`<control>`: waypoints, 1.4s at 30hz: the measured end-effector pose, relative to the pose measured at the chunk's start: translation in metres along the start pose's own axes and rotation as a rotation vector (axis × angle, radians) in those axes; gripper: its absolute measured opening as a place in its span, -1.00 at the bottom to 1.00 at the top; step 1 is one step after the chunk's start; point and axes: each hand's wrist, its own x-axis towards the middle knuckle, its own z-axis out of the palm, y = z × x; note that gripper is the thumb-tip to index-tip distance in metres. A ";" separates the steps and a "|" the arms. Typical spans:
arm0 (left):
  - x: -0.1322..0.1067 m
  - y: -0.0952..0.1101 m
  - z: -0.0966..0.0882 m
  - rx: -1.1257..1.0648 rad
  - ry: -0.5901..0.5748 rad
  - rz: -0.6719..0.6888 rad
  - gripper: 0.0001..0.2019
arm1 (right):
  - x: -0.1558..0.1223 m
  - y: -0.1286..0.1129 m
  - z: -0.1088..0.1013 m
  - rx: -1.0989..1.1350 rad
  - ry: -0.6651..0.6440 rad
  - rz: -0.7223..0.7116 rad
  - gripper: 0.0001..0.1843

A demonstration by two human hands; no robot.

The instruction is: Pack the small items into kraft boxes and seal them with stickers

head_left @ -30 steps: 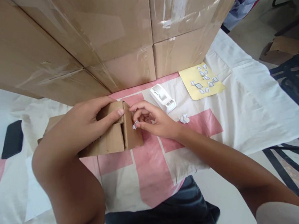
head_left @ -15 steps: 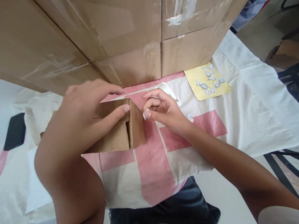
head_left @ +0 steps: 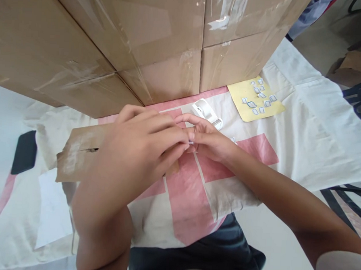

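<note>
My left hand (head_left: pixel 143 145) reaches across the cardboard box (head_left: pixel 81 152), and its fingertips are closed together against those of my right hand (head_left: pixel 210 140). Pinched where the fingertips meet is a small white paper cutout (head_left: pixel 191 142), mostly covered by the fingers. Most of the box lies hidden beneath my left hand and forearm; a torn-edged flap shows on the left. Just beyond my right hand sits a white tape dispenser (head_left: pixel 206 112).
Several blue-outlined paper cutouts lie on a yellow card (head_left: pixel 244 110). Large taped cardboard boxes (head_left: pixel 165 80) form a wall behind the work area. On the left are a black phone (head_left: pixel 24 153) and a white paper sheet (head_left: pixel 52 213). A pink-and-white cloth (head_left: pixel 188 216) covers the surface.
My left hand has left the box's edge and moved right to meet my right hand at the paper cutout. The view has shifted slightly, showing more of the box's left flap.
</note>
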 end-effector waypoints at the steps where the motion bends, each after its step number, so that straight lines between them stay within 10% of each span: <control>1: 0.000 0.001 -0.001 -0.013 0.029 -0.030 -0.79 | 0.000 -0.001 0.000 -0.015 0.012 -0.019 -0.57; 7: 0.000 -0.004 -0.001 -0.089 0.096 -0.217 -0.83 | -0.001 0.000 0.001 -0.221 0.075 -0.220 -0.65; 33: 0.006 -0.013 0.007 -0.269 -0.030 -0.243 -0.75 | -0.003 0.000 0.008 -0.434 0.124 -0.375 -0.82; 42: 0.007 -0.009 0.009 -0.314 -0.006 -0.285 -0.76 | -0.001 0.003 0.006 -1.033 0.265 -0.976 -0.94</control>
